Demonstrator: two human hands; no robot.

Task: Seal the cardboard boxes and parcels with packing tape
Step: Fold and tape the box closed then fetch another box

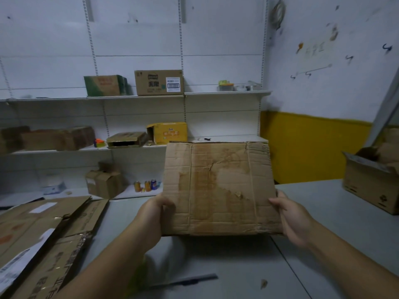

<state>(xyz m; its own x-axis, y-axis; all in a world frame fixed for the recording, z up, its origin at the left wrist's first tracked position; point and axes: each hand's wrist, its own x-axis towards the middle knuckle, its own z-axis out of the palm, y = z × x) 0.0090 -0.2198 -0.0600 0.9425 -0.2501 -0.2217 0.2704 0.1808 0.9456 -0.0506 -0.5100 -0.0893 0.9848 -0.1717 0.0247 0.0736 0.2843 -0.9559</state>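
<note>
Both hands hold a worn, flattened cardboard box [220,188] upright above the grey table [313,212]. Left hand [151,214] grips its left edge with curled fingers; right hand [291,214] clasps its right edge the same way.

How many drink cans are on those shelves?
3, side by side on the bottom shelf: left orange can, middle orange can, blue can at right. Others may hide behind the held cardboard.

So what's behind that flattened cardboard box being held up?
White shelving with a yellow carton peeking over the flattened cardboard box, and the grey table below. Whatever sits on the shelves directly behind it is covered.
</note>
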